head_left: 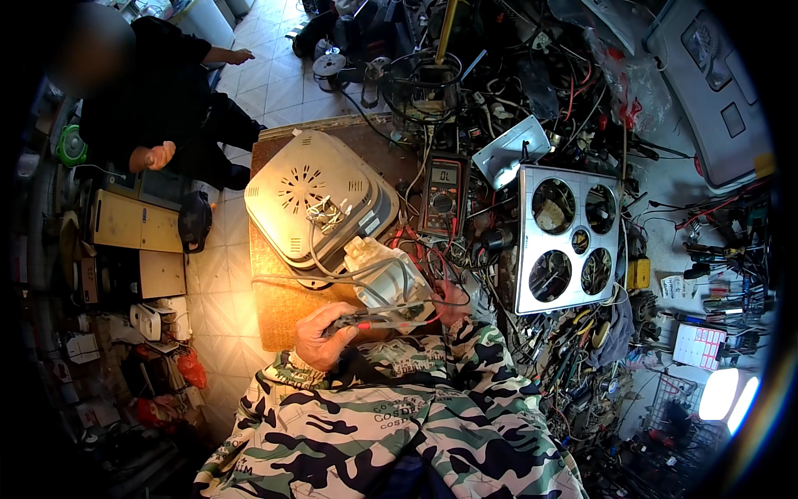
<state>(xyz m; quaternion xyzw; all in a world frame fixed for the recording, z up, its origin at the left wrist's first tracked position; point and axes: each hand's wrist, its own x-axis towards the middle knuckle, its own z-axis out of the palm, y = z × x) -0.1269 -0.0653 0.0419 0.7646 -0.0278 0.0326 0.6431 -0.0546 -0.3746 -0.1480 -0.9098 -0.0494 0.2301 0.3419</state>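
Note:
My left hand (322, 334) is closed around a slim dark piece (359, 318), with a red-and-black test probe (366, 326) along it. A white plastic housing (382, 279) with grey cord across it lies just beyond my hands. At its right edge is my right hand (451, 301), fingers bent among red and black leads; what they grip is hidden. A large cream appliance (291, 191) with round vents and a coiled cord on top stands on the wooden board (270, 320). Right of it lies a multimeter (443, 195) with its screen lit.
A metal panel (524, 241) with round holes stands at right, amid heaped wires and tools. Behind it sits a smaller metal plate (511, 150). A wire basket (422, 87) is at the back. Another person (166, 100) in dark clothes stands at far left beside cabinets (137, 220).

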